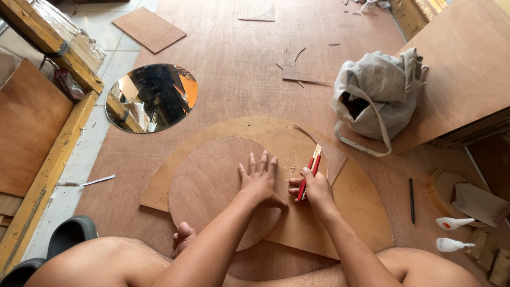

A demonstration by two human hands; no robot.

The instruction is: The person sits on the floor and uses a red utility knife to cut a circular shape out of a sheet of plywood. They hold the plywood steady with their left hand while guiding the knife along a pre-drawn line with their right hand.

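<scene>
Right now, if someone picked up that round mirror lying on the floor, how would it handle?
The round mirror looks like thin bare glass with no frame, so it is probably fragile and sharp at the rim. It lies flat on the floor, so fingers would likely struggle to get under its edge. Its glossy face would probably be slippery.

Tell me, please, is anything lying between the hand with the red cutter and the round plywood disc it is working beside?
Nothing visible does. The right hand holds the red utility cutter right at the edge of the round plywood disc, where the left hand lies flat; only small wood shavings lie there.
</scene>
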